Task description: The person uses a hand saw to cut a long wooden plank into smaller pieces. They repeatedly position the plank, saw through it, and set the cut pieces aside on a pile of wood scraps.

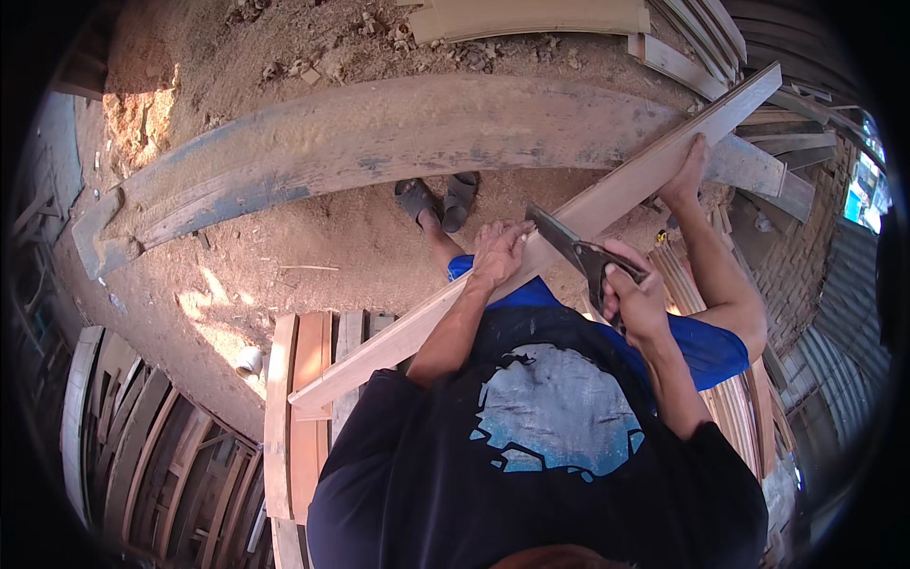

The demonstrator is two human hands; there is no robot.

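Note:
A long pale wooden board point(626, 177) runs diagonally from the lower left to the upper right, across my lap. My left hand point(500, 252) grips the board near its middle, its fingertips close beside the saw blade. My right hand point(633, 296) is closed around the dark handle of a hand saw point(590, 261). The saw's blade lies across the board just right of my left hand; how deep it sits in the wood I cannot tell. One bare foot point(684, 180) presses against the board farther up on the right.
A wide, worn plank bench point(398, 133) spans the far side, dusted with sawdust. Sandals point(461, 201) are on the dirt floor before it. Stacked boards point(296, 398) stand at left, with more timber point(142, 446) at lower left. Another stack point(687, 284) lies under my right leg.

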